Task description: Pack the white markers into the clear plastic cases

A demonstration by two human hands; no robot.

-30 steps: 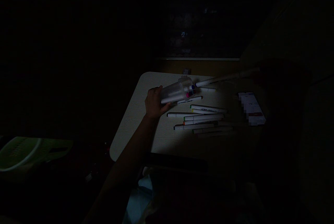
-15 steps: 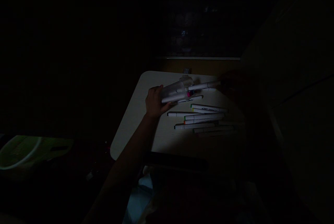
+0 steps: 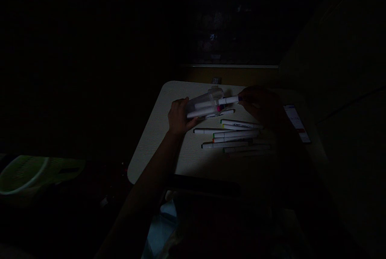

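Note:
My left hand (image 3: 178,117) is wrapped round a clear plastic case (image 3: 200,103), tilted with its mouth to the right. Inside it lie white markers, one with a pink cap (image 3: 219,108) at the mouth. In my right hand (image 3: 256,100) I pinch the dark-capped end of a white marker (image 3: 229,100); its other end is within the mouth of the case. Below the case, several white markers (image 3: 237,134) with green, yellow, orange and dark ends lie loosely side by side on the white table (image 3: 153,134).
A phone with a lit screen (image 3: 295,122) lies at the table's right, partly behind my right arm. A small pale object (image 3: 216,80) is just past the far edge. To the left is a green item (image 3: 42,172) with a white curved band. The surroundings are very dark.
My right hand has moved left, pushing its marker further into the case. The phone screen now shows beside my right arm. My left hand stays on the case.

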